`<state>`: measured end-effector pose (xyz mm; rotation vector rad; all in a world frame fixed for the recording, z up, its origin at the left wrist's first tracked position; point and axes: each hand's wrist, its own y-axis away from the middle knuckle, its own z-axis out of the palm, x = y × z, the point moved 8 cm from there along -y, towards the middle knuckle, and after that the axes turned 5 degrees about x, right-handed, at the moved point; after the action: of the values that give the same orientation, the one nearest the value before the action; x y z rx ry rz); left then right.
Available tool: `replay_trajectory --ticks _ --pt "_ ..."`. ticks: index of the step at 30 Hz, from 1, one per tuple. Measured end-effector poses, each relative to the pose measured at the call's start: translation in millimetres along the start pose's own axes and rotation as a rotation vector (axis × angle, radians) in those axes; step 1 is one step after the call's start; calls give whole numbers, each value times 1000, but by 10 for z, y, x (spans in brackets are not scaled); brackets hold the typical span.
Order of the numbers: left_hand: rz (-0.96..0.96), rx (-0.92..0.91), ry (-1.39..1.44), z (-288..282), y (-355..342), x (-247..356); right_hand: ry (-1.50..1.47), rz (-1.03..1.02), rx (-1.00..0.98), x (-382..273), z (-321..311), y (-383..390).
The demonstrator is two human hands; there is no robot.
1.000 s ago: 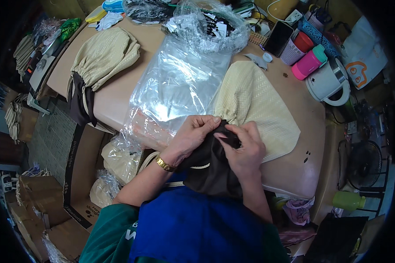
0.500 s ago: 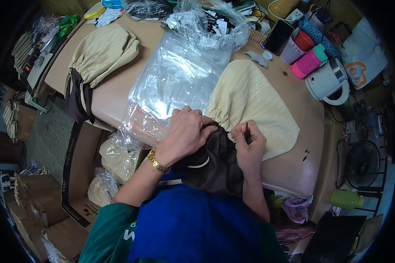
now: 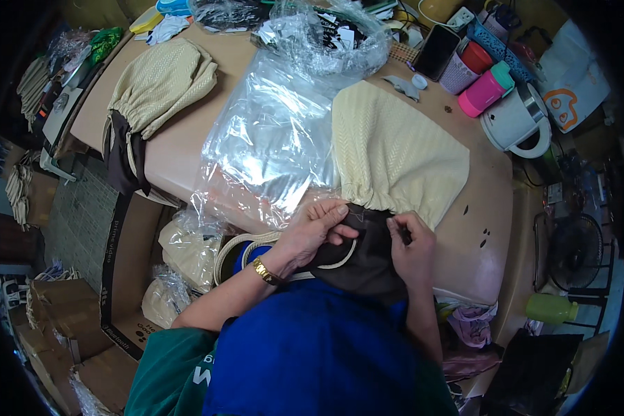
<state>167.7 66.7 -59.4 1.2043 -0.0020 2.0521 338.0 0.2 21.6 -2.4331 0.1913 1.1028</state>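
Note:
A cream woven drawstring bag (image 3: 399, 149) lies at the table's near edge, its gathered seam toward me and its dark brown fabric (image 3: 367, 243) hanging over the edge toward my lap. My left hand (image 3: 313, 232), with a gold watch at the wrist, pinches the bag at the left end of the gathered seam between thumb and forefinger. At the right end, my right hand (image 3: 414, 249) is closed with curled fingers against the brown fabric; any small thing inside it is hidden. Loops of cream cord (image 3: 232, 253) lie beside my left wrist.
Clear plastic bags (image 3: 267, 132) cover the table's middle. A second cream bag (image 3: 163, 83) lies at the far left. Along the right back stand a phone (image 3: 438, 52), a pink bottle (image 3: 484, 91) and a white kettle (image 3: 513, 125). An open cardboard box (image 3: 121, 277) sits lower left.
Both hands have moved slightly toward me and apart, and the gathered seam is spread wider. Loops of cord now show by my left wrist. The dark tip at my right fingers no longer shows.

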Motion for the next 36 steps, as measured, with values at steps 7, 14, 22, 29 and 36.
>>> replay_trajectory --ticks 7,14,22,29,36 --pt "113 5 -129 158 62 151 -76 -114 125 -555 42 -72" --pt "225 32 -233 146 57 146 135 -315 147 -626 217 6" --pt "348 124 -299 136 110 136 -362 251 34 1 219 -66" --pt "391 244 -581 55 186 207 -117 92 20 -197 105 -72" --pt "283 160 -980 -44 173 439 121 -73 -83 -201 379 155"
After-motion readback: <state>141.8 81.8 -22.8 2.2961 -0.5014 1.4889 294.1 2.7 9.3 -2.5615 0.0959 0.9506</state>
